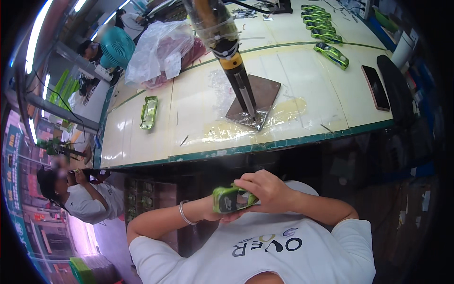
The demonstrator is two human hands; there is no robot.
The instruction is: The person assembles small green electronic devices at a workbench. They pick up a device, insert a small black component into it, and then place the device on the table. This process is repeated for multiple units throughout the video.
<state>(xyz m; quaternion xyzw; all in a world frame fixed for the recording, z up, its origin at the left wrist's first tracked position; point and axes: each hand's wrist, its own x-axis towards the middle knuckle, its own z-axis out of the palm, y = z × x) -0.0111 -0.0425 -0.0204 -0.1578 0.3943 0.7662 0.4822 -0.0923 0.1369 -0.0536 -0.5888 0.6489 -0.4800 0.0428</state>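
Close in front of my chest I hold a glossy green toy car body (230, 199) with dark window areas, clear of the table. My left hand (212, 209) grips it from the left and below; a silver bangle (187, 213) circles that wrist. The car hides most of the left fingers. My right hand (268, 190) is closed over the car's right end, fingers curled on its upper edge. Past my hands, a hanging power tool (235, 71) points down at a brown metal plate (266, 90) on the table.
On the pale table (198, 109) lie a single green car shell (148, 112), a row of green car bodies (322, 23), another green car body (331, 55), a phone (376, 88) and a plastic bag (158, 52). A teal fan (117, 46) stands behind. Another person (87, 199) works at left.
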